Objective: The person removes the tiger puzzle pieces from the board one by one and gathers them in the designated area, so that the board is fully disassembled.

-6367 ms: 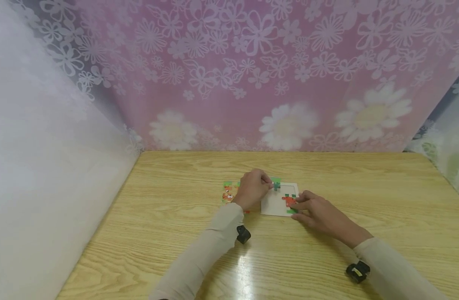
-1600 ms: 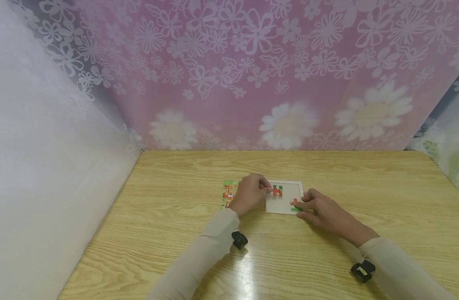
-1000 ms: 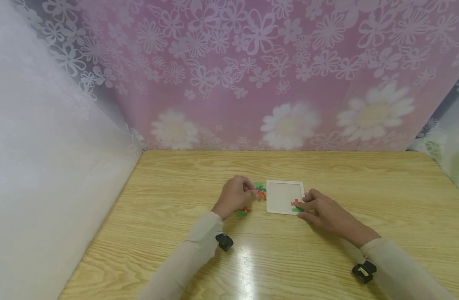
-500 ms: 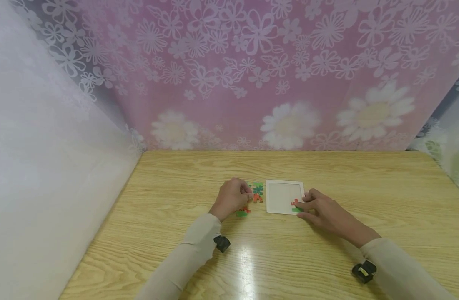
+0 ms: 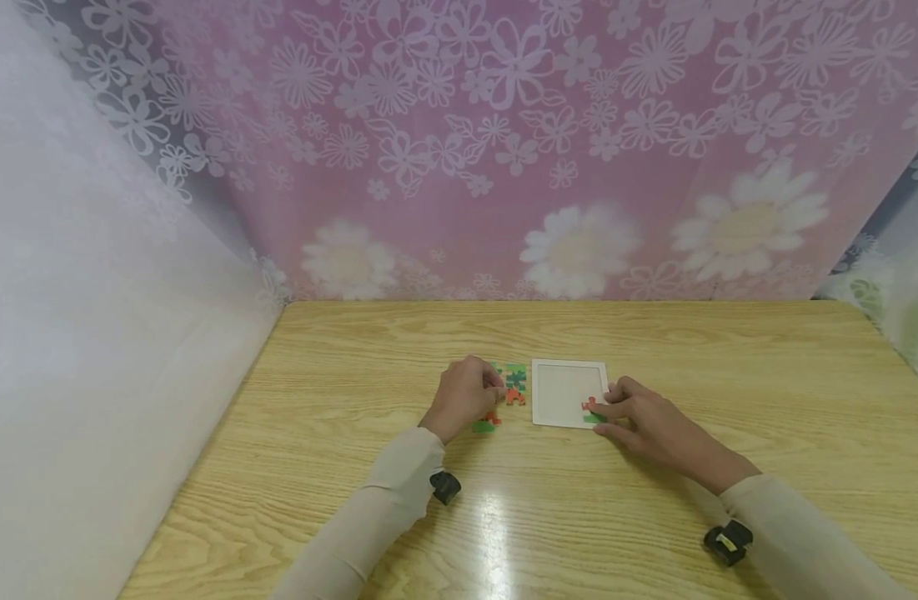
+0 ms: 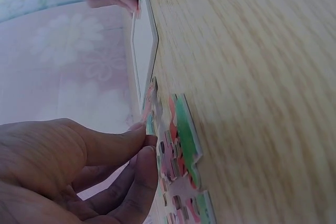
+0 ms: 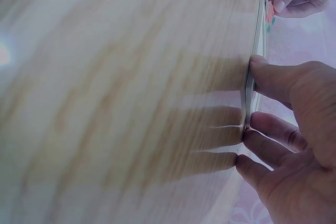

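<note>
My left hand point(image 5: 464, 392) pinches a red jigsaw piece point(image 5: 514, 397) between thumb and fingers, low over the table left of the tray. Green-topped jigsaw pieces point(image 5: 515, 372) lie just beyond it, and another green and red piece point(image 5: 485, 426) shows below the hand. In the left wrist view, several flat pieces point(image 6: 185, 129) lie close beside the fingertips; in the head view, the hand covers part of this group. My right hand point(image 5: 646, 425) grips the right edge of the white puzzle tray point(image 5: 559, 392). One fingertip rests at a red and green piece point(image 5: 589, 406) in the tray's lower right corner.
The wooden table point(image 5: 368, 367) runs back to a pink flowered curtain point(image 5: 443, 192). A white curtain point(image 5: 113, 292) stands along the left side. A black wrist camera point(image 5: 445, 487) sits on the left sleeve, another black camera point(image 5: 727, 542) on the right.
My left hand has carried the red piece leftward out of the tray to the other pieces, then stayed nearly still. Earlier, another red piece sat above the corner piece. The right hand keeps its grip.
</note>
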Demonstrator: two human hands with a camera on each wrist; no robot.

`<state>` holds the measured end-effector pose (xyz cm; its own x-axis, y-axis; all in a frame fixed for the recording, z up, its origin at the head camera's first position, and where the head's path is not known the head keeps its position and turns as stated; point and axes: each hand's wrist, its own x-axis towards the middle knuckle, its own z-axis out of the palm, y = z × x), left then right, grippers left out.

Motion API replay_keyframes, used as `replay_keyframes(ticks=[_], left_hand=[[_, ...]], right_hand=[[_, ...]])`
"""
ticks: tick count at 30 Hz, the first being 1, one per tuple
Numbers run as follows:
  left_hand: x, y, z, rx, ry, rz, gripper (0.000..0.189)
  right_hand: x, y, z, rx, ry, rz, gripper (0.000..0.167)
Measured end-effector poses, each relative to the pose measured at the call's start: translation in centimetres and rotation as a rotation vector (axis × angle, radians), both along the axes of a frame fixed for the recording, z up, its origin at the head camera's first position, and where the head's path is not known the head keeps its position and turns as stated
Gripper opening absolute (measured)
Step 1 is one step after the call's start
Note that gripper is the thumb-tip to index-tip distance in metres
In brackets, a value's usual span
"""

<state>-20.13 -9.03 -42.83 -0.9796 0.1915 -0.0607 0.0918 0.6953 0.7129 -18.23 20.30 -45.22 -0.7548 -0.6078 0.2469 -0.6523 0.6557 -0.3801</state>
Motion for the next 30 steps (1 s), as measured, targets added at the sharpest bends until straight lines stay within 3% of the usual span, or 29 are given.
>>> replay_keyframes(ticks=[10, 15, 21, 30], left_hand=[[-0.2, 0.7, 0.2, -0.042, 0.020, -0.003, 0.007], [-0.3, 2.6, 0.8, -0.088, 0.019, -0.049, 0.009], [-0.4, 5.2, 0.5, -0.080, 0.030, -0.120, 0.009], [-0.5, 8.3, 0.1, -0.085, -0.017, -0.188, 0.014]], right_hand=[[0.0, 0.0, 0.1, 0.002, 0.014, 0.001, 0.033], [0.0, 0.0, 0.1, 0.003, -0.006, -0.001, 0.033], [0.1, 0.0, 0.1, 0.011, -0.001, -0.004, 0.034], [0.1, 0.1, 0.4, 0.003, -0.049, -0.003, 0.033]])
